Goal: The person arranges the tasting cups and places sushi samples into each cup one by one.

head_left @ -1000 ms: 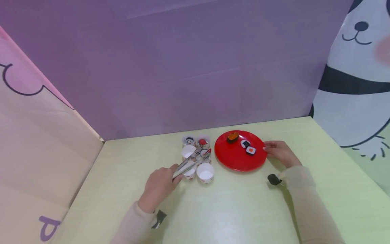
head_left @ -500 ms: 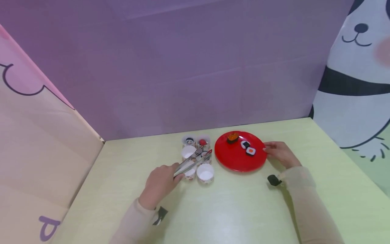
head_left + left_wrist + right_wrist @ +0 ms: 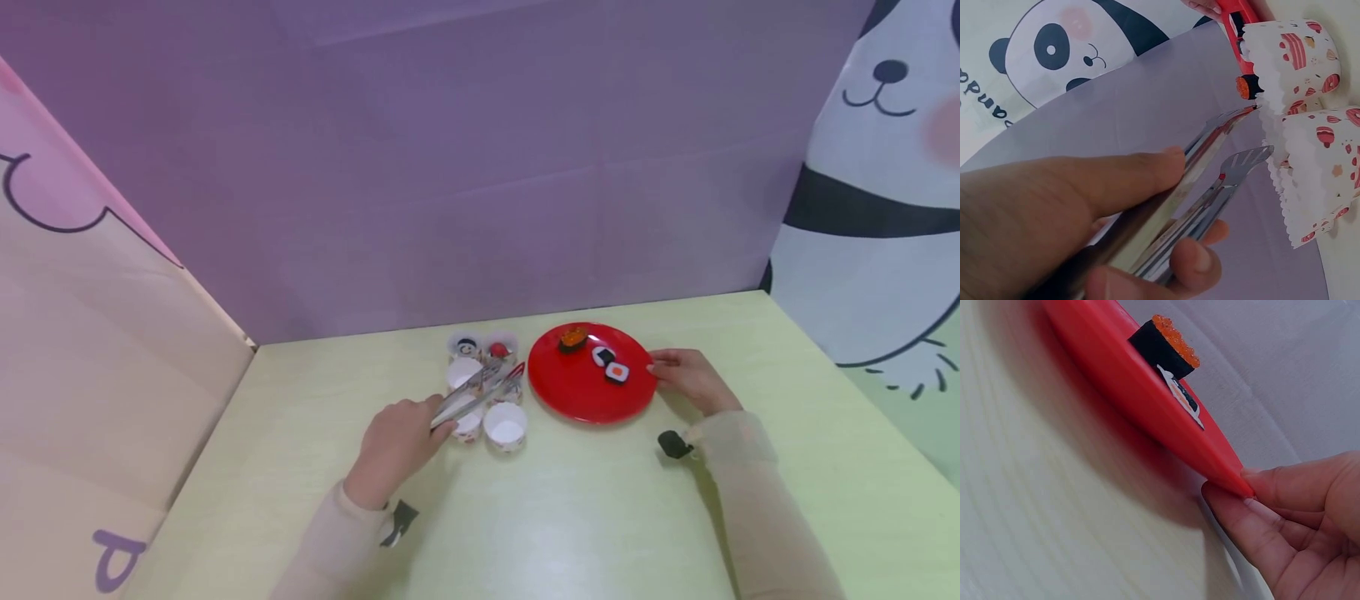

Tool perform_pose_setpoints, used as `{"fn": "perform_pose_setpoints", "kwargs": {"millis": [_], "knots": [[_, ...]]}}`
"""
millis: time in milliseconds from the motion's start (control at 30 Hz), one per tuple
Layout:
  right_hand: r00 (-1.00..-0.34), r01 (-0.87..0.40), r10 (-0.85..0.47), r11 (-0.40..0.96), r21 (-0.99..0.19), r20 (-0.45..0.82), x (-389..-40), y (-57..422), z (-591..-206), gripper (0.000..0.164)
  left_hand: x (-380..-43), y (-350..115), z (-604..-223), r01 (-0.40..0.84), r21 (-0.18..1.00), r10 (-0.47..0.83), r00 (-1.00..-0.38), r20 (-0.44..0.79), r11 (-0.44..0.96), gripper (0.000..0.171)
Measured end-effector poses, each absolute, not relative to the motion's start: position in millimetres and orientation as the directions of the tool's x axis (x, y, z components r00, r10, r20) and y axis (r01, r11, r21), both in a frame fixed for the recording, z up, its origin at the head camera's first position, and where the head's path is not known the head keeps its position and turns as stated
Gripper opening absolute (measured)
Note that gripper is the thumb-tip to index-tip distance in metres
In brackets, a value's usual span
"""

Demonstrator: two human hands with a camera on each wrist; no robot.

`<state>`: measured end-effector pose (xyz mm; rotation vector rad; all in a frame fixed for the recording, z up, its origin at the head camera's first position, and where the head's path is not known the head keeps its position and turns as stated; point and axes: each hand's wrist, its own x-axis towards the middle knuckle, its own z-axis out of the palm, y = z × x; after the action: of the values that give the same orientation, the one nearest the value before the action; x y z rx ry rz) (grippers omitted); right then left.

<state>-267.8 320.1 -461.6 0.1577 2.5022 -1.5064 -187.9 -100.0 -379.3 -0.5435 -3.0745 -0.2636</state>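
On the head feed I see a pale beige left sleeve at seven o'clock, a matching right sleeve at four. A black-and-white piece juts from the left toward three, a black knob from the right toward nine.

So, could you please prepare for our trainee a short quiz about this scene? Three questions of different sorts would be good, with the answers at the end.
1. What tool does the left hand hold?
2. True or false: the right hand is apart from the red plate.
3. How many sushi-like pieces are on the red plate?

Key:
1. Tongs.
2. False; its fingers pinch the rim of the red plate.
3. Three.
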Motion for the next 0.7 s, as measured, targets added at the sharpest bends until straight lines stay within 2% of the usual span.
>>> {"fn": "perform_pose_setpoints", "kwargs": {"millis": [267, 500, 700], "knots": [[-0.971, 0.206, -0.014, 0.471, -0.858, -0.241, -268.1, 322.2, -462.7, 0.048, -188.9, -96.3, -379.3, 0.365, 0.155, 0.355, -0.931, 0.091, 0.918, 0.034], [-0.971, 0.207, -0.009, 0.468, -0.859, -0.239, -268.6, 321.7, -463.4, 0.048, -195.9, -82.3, -380.3, 0.371, 0.185, 0.363, -0.928, 0.079, 0.910, 0.045], [-0.969, 0.212, -0.011, 0.470, -0.857, -0.245, -269.9, 321.4, -464.3, 0.048, -204.3, -70.9, -384.7, 0.388, 0.208, 0.378, -0.921, 0.090, 0.898, 0.041]]}}
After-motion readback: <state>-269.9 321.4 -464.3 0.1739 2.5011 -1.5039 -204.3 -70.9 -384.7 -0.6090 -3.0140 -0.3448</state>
